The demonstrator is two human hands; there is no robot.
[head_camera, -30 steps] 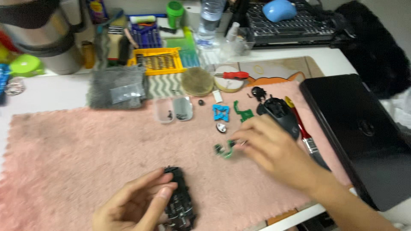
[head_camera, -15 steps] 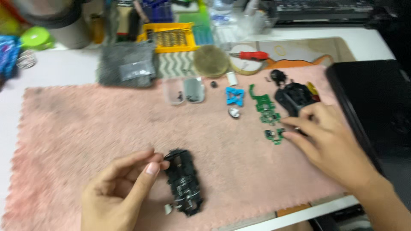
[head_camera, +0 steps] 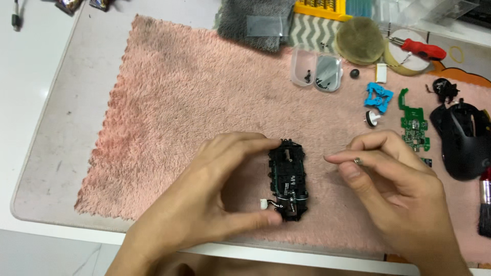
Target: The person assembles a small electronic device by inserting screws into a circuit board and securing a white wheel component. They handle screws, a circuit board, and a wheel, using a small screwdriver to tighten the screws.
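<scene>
- My left hand (head_camera: 204,204) has its fingers (head_camera: 250,144) curled around a black mouse base (head_camera: 287,179): the forefinger rests on its far end, the thumb presses its near end, so the part is pinched lengthwise.
- My right hand (head_camera: 396,189) is closed in a fine pinch; between thumb and forefinger sits a tiny silvery part (head_camera: 358,161), perhaps a screw, too small to name for sure. It hovers just right of the mouse base, not touching it.
- The mouse base lies flat on a pink fluffy mat (head_camera: 169,112), near its front edge, long axis pointing away from me. A small white plug (head_camera: 264,204) on short wires hangs off its near left corner.
- I judge the base light and stiff, hard plastic with exposed fittings and thin wires inside. It is best held by its outer ends or side walls, as now, keeping off the wires and the inner parts.
- The silvery part looks easy to drop and lose in the mat's pile.
- Farther right on the mat: a green circuit board (head_camera: 412,122), a blue plastic piece (head_camera: 379,97), a small white wheel (head_camera: 374,119) and a black mouse shell (head_camera: 462,138).
- Beyond them: a clear two-cup tray (head_camera: 317,71) with dark screws, and a red-handled screwdriver (head_camera: 422,49).
- The mat lies on a white worktop (head_camera: 41,76).
</scene>
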